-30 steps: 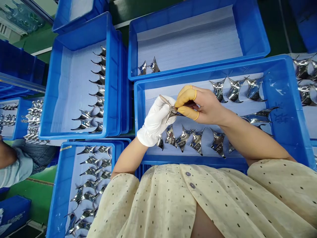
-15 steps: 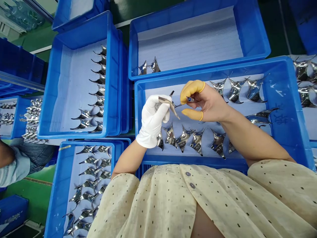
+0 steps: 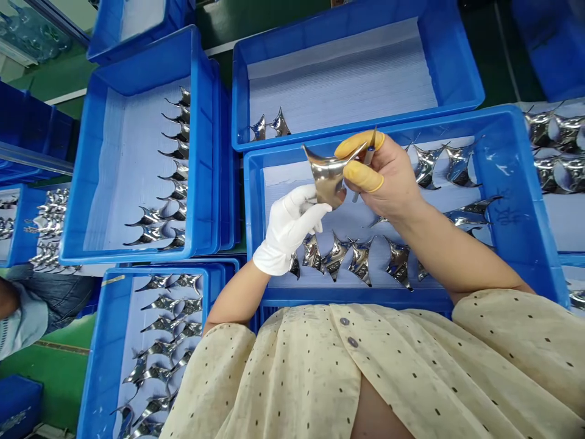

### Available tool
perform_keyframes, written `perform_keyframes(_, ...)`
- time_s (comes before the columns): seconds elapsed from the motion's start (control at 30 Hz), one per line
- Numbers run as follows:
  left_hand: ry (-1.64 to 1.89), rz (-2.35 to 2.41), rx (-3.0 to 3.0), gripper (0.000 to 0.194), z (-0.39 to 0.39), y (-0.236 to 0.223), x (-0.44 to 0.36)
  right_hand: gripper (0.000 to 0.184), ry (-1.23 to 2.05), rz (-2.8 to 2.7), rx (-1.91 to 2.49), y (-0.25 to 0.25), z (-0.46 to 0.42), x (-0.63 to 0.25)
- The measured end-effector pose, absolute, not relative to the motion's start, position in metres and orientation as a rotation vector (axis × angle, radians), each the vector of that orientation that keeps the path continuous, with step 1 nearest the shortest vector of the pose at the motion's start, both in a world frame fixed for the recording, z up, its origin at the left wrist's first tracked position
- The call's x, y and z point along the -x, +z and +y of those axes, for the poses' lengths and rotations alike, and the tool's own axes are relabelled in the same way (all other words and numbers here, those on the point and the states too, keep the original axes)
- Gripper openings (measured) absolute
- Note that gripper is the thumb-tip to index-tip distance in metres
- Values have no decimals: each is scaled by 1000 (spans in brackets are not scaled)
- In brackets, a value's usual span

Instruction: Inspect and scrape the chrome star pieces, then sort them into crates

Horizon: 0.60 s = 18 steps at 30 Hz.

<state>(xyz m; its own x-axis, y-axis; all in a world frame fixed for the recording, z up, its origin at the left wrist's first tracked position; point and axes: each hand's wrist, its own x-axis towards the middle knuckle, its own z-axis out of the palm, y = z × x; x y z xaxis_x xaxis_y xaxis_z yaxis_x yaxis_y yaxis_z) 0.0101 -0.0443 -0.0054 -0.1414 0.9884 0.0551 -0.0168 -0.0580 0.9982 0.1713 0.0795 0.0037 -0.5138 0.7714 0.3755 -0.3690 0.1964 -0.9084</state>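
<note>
A shiny curved metal part with pointed corners (image 3: 326, 177) is held up between my two hands, broad face toward me. My left hand (image 3: 292, 228), in a white glove, pinches its lower edge between thumb and fingers. Yellow covers sit on the thumb and forefinger of my right hand (image 3: 381, 174), which closes on the part's upper right tip. A slim pen-like tool (image 3: 368, 155) is also tucked in the right hand. Below both hands stands a blue crate (image 3: 402, 299) with several similar metal parts (image 3: 361, 259) on its white lining.
Behind is another blue crate (image 3: 356, 131) with two parts (image 3: 280, 123) in its near left corner. More crates (image 3: 194, 152) holding parts stand at the left. A seated person's leg (image 3: 55, 299) shows at the far left. Further parts (image 3: 560, 131) lie at the right.
The metal part has turned from edge-on to showing its broad face. My right hand has moved in and grasped its tip. The view has shifted slightly.
</note>
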Motion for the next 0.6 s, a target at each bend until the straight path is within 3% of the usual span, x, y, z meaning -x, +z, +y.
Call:
perform_keyframes(0.23,1622,1561,-1596,38,-44,-10,-6,36,1421,-1754,199,3,79,-170)
perform_keyframes(0.43,1656,1649,-1914,34,-42,-12,-2,56,1489,-1723,325,-3,78,-169)
perform_keyframes(0.6,1734,1592,-2034,28,-40,-12,-2,48,1477,-1681,322,0,77,-168)
